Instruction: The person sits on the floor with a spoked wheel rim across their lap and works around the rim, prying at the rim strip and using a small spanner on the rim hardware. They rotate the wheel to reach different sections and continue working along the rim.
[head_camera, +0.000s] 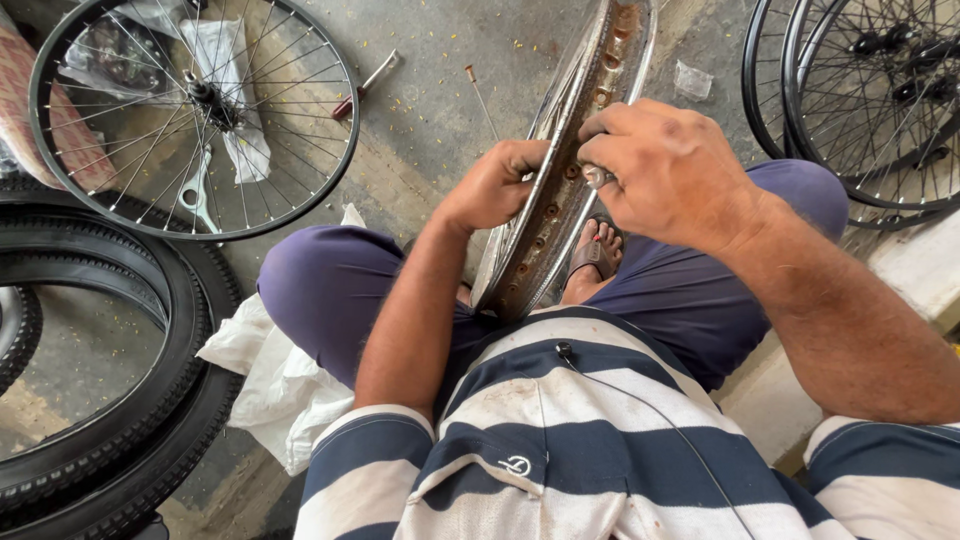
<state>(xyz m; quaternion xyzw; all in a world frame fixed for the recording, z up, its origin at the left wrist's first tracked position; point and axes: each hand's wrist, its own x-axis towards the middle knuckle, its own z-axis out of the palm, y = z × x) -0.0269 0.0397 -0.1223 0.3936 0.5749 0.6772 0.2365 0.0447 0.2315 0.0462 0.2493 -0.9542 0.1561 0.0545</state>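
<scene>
both hands (590, 180) closed on rim (560, 200)

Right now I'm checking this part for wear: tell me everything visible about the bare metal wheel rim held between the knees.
The bare metal wheel rim is shiny silver outside, with rusty brown spoke holes along its inner channel. It has no spokes or tyre. It stands upright, edge-on, between the knees. The left hand grips its left edge; the right hand presses its channel.

Single head-worn camera, looking steeply down over striped shirt (560, 440) at lap, close to both hands. Bare metal wheel rim (560, 190) fills centre. Concrete floor (430, 110) beyond, spoked wheels at frame edges.
</scene>
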